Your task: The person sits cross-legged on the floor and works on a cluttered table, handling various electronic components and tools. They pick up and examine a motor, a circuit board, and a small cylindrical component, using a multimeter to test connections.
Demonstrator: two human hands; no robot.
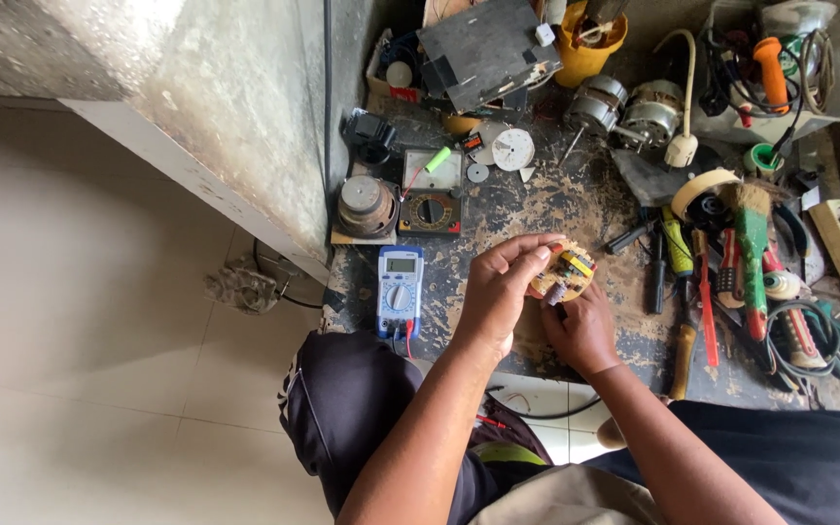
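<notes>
A small round tan circuit board (570, 273) with yellow and red parts is held over the worn workbench (527, 209). My left hand (500, 290) pinches its left edge from above with thumb and fingers. My right hand (580, 326) grips the board from below, fingers curled under it. A blue digital multimeter (400, 290) lies on the bench just left of my left hand, its red lead trailing off the front edge.
An analog meter (431, 190) and a round metal part (366, 204) sit behind the multimeter. Screwdrivers, pliers and a green-handled brush (752, 243) crowd the right side. Two small motors (624, 109), a yellow cup (585, 49) and a grey casing (486, 49) stand at the back.
</notes>
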